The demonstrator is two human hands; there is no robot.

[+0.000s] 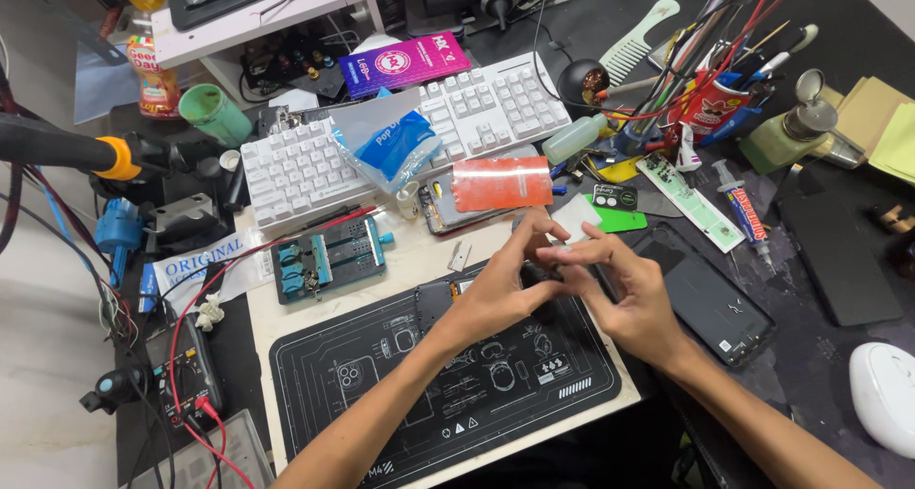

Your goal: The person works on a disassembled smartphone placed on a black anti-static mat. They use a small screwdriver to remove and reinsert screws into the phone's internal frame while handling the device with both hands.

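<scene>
Small dark part (545, 277) (over black mat (400, 394)) between left hand (500, 284) and right hand (624, 294).

black mat (381, 403) front open, keyboard (315, 160) behind

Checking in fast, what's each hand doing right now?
Left hand: fingers pinched on a small dark part; what it is cannot be told.
Right hand: fingertips meet the left's on the same part.

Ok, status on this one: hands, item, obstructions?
Left hand and right hand together pinching a small dark part, details hidden. Over black work mat. Phone beside right hand.
</scene>
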